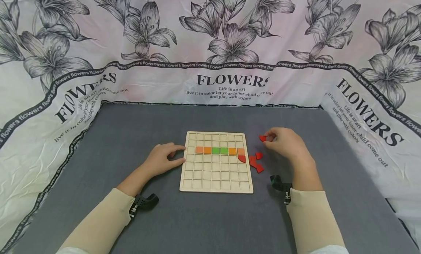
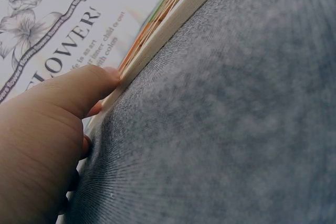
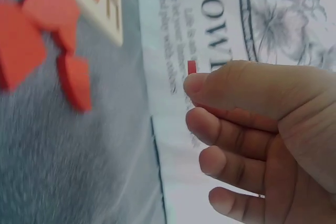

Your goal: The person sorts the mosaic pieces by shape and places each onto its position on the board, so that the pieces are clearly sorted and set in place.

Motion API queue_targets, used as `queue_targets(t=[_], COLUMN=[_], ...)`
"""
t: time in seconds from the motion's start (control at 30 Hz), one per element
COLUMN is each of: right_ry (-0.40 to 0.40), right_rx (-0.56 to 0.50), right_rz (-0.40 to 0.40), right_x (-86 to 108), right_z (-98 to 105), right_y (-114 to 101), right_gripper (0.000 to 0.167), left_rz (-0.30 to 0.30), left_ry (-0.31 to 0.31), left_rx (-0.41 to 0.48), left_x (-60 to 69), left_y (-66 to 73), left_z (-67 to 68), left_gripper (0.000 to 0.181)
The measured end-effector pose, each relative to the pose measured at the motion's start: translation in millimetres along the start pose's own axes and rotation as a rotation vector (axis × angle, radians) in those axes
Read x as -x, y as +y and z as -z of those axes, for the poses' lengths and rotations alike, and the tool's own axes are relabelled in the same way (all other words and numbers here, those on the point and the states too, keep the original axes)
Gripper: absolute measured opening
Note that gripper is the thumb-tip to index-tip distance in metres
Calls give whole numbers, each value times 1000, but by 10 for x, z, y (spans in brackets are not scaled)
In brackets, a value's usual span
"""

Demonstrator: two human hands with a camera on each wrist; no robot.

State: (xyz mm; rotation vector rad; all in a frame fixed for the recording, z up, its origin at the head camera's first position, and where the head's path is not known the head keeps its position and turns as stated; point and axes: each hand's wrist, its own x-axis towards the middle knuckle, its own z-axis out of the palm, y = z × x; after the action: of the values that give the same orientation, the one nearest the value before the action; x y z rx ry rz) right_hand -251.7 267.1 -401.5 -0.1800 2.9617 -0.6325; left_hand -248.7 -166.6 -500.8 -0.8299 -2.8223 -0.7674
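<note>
A pale wooden grid board [image 1: 215, 173] lies on the grey cloth, with a row of orange and green squares across it. My left hand [image 1: 162, 159] touches the board's left edge with thumb and fingers; in the left wrist view the thumb of the hand [image 2: 58, 114] rests against the board's side [image 2: 173, 27]. My right hand [image 1: 289, 146], right of the board, pinches a red piece [image 1: 262, 138] between thumb and finger. Only a sliver of that piece [image 3: 191, 67] shows above the thumb of the hand [image 3: 262, 114] in the right wrist view. Another red piece [image 1: 241, 158] lies on the board near its right edge.
Several loose red pieces [image 1: 253, 161] lie beside the board's right edge, some touching or overlapping. Dark grey cloth [image 1: 210, 221] covers the surface around the board. Behind and at both sides stands a white fabric [image 1: 148, 82] printed with flowers and lettering.
</note>
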Motion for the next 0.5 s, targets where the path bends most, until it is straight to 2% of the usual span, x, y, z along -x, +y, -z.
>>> queue_targets(t=[0.17, 0.5], right_ry=[19, -43], right_rx=[16, 55], right_rz=[56, 225], right_x=[15, -4], right_z=[-37, -265], right_y=[-223, -541], right_gripper=[27, 23], left_rz=[-1, -2], left_ry=[0, -3], left_rx=[2, 4], left_x=[-2, -1], left_y=[-3, 0], left_z=[3, 4], left_gripper=[43, 42])
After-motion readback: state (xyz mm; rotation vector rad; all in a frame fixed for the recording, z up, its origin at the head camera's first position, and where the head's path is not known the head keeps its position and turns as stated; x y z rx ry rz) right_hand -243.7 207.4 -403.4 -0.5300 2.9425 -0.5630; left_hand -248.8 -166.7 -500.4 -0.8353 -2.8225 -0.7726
